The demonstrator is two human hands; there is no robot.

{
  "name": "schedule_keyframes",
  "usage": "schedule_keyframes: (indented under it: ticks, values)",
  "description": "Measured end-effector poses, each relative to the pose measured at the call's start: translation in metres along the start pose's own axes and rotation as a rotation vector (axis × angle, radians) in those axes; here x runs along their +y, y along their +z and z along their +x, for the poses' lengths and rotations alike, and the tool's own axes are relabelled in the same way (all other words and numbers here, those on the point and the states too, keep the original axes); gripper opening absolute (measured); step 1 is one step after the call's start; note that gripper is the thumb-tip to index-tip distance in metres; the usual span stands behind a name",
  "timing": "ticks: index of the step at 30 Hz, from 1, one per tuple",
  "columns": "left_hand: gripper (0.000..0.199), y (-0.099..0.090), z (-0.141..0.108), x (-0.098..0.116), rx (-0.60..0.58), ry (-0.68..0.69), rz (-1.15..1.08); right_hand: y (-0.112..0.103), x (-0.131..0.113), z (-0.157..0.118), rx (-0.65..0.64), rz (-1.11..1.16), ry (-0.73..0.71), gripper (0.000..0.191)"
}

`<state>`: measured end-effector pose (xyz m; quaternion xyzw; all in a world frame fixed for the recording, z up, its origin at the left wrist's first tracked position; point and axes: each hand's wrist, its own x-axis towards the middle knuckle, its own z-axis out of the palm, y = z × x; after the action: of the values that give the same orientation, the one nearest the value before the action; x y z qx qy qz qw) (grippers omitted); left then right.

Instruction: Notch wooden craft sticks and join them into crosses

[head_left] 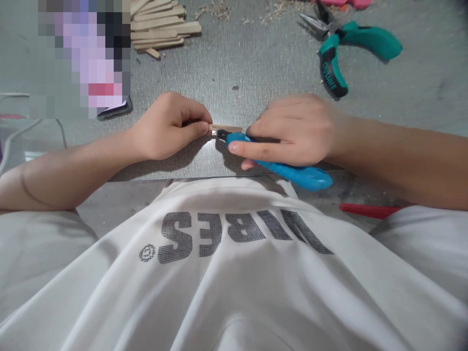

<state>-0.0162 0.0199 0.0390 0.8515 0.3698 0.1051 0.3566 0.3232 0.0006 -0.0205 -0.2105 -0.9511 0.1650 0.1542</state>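
Between the thumb and fingers of my left hand is the end of a flat wooden craft stick, which points right, just above the table. My right hand is wrapped around a pair of blue-handled cutting pliers. Their small dark head lies right against the stick, close to my left fingertips; whether the jaws have closed on the wood I cannot tell. The right fingertips partly hide the far end of the stick.
A pile of craft sticks lies at the back left, with wood shavings beside it. Green-handled needle-nose pliers rest at the back right. A phone, partly blurred out, and a cable are at left. The table's front edge runs by my shirt.
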Motion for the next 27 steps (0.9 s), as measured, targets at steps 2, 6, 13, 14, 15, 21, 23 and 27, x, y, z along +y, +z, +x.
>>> schedule_keyframes:
  ticks: [2, 6, 13, 14, 15, 21, 23, 27]
  values:
    - [0.027, -0.001, 0.001, 0.001, -0.020, 0.000, 0.019, -0.003, -0.004, -0.003, 0.041, -0.018, 0.037, 0.079]
    - [0.029, -0.001, 0.003, -0.001, -0.050, 0.021, -0.002, -0.016, -0.011, -0.004, 0.107, -0.076, -0.072, 0.057]
    - [0.025, 0.000, 0.005, -0.008, -0.100, 0.050, -0.066, -0.021, 0.007, 0.004, -0.071, 0.137, 0.037, 0.090]
    - [0.025, 0.000, 0.005, -0.008, -0.102, 0.044, -0.062, -0.022, 0.007, 0.005, -0.081, 0.164, 0.043, 0.093]
    - [0.026, 0.000, 0.005, -0.007, -0.102, 0.036, -0.055, -0.023, 0.007, 0.007, -0.076, 0.180, 0.041, 0.095]
    - [0.031, -0.004, 0.004, 0.004, -0.134, -0.003, 0.020, -0.024, -0.010, 0.013, 0.023, 0.126, 0.075, 0.092]
    - [0.031, -0.004, 0.005, 0.006, -0.144, -0.009, 0.025, -0.023, -0.014, 0.014, 0.030, 0.127, 0.107, 0.093]
    - [0.031, -0.004, 0.005, 0.007, -0.133, -0.024, 0.031, -0.024, -0.014, 0.015, 0.016, 0.151, 0.121, 0.099]
